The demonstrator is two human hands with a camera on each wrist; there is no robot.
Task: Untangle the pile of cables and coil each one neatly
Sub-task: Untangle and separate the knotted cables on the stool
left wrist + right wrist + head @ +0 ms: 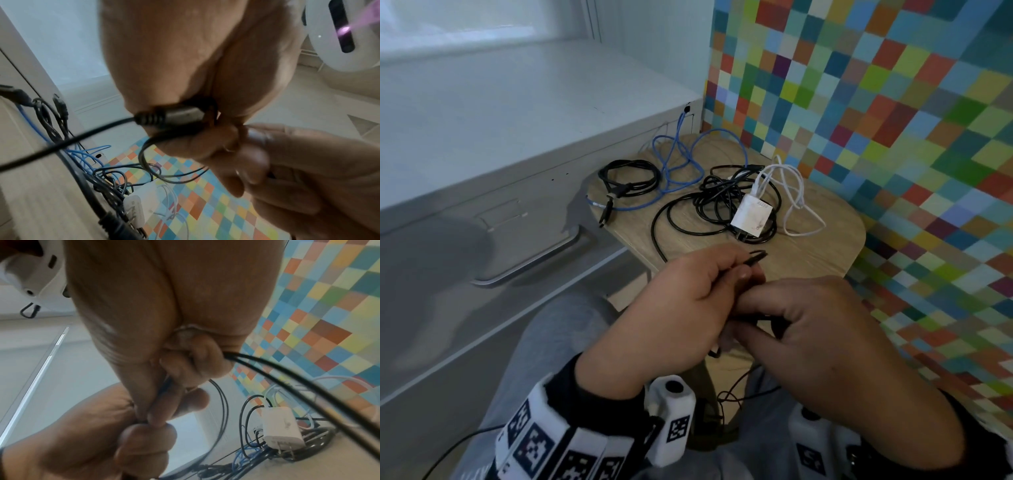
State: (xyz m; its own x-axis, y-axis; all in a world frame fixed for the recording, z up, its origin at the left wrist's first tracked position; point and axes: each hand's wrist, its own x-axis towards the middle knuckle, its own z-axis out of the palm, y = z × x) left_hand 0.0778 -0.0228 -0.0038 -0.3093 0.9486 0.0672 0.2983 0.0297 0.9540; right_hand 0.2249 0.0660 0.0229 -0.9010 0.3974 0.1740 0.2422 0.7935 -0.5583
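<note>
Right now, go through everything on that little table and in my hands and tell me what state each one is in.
Left hand: pinches the black cable's plug end.
Right hand: grips strands of the same cable.
Black cable in hand: partly looped, the rest trailing to the table.
Black coiled cable: coiled, lying apart at the left.
Blue cable: loose loops, uncoiled.
Black tangle: still tangled.
White charger: lying on the tangle.
White cable: loose, uncoiled.

A wooden bench (822, 253) carries a black coil (628, 180) and blue cable (678, 161) at its far-left corner, and black cables (722, 205), charger (751, 216) and white cable (796, 195) mid-bench.
</note>
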